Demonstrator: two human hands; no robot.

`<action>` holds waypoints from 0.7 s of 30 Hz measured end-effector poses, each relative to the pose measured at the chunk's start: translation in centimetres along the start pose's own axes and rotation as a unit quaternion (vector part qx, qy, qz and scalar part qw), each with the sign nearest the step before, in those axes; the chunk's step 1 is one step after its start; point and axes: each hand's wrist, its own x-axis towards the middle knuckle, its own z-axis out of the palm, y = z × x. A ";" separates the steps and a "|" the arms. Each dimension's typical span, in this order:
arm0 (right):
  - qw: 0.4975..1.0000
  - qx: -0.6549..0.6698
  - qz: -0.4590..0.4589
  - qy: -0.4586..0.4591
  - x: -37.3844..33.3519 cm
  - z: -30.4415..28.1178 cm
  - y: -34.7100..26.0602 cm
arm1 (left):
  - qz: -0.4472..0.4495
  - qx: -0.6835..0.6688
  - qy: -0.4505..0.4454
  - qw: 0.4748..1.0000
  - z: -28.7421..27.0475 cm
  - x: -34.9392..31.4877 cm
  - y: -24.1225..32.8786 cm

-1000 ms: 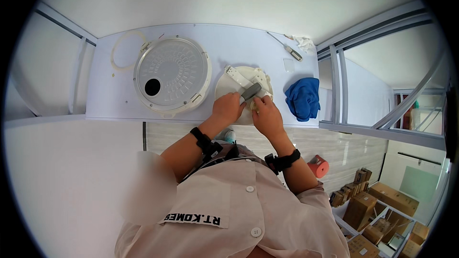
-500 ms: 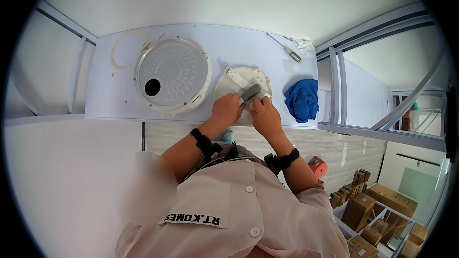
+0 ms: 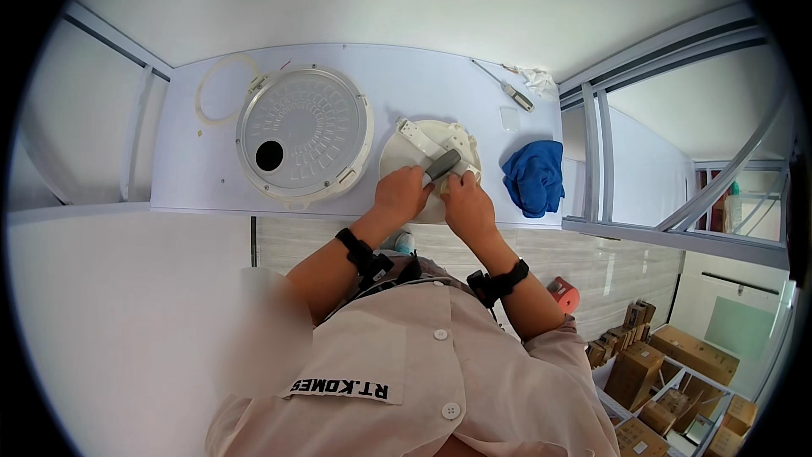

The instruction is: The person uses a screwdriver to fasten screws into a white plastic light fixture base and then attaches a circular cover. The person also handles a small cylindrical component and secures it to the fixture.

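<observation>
Both hands unmoved from half a second before: left hand (image 3: 404, 192) and right hand (image 3: 466, 203) remain closed on the grey tool (image 3: 442, 164) over the small disc (image 3: 427, 156), right of the big lid (image 3: 304, 131); work apparently mid-step.

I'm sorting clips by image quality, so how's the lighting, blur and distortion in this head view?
Head view: bright, even light with soft shadows beside the round white lid and blue cloth; fisheye bends the table edges; black rim all round; both hands look sharp; one blurred patch lower left.
</observation>
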 end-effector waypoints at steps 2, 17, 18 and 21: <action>1.000 0.000 -0.022 -0.002 0.0 -0.3 0.2 | 0.000 0.000 0.000 1.000 0.1 0.0 0.0; 0.992 0.058 -0.104 0.045 -0.4 -0.5 1.6 | 0.006 0.008 0.001 1.000 0.1 -0.1 -0.1; 0.992 0.057 -0.102 0.048 -0.4 -0.5 1.5 | 0.006 0.009 0.003 1.000 0.1 -0.1 -0.1; 0.993 0.053 -0.093 0.047 -0.4 -0.5 1.3 | 0.008 0.007 0.006 1.000 0.1 -0.1 -0.1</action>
